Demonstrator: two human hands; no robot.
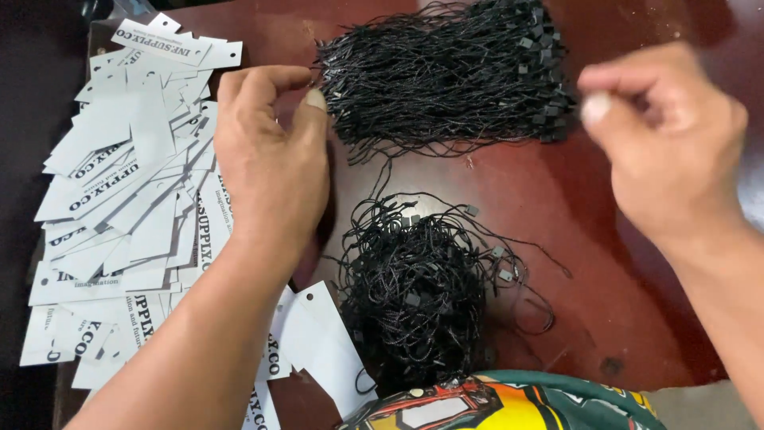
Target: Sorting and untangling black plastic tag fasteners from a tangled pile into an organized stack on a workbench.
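**Hands meet over tags and strings on a dark red table**

A person's left hand [270, 159] hangs over the edge of a spread heap of white paper hang tags [135, 183], its thumb and forefinger curled towards each other at the near corner of a large bundle of black looped strings [446, 72]. Whether those fingers pinch a strand cannot be told; the gap between them looks almost closed. The right hand [664, 135] is raised and blurred at the bundle's other side, fingers drawn into a loose pinch, and what it grips, if anything, is not clear. The bundle lies with its long axis running left to right across the far part of the dark red table [605, 263], so it sits directly right of the left hand's fingertips and left of the right hand; the left hand is plainly the nearer. A second, tangled clump of strings [418, 295] rests closer to the person, beside a loose tag [326, 342], and just beyond a colourful printed garment [509, 402] at the lower edge.
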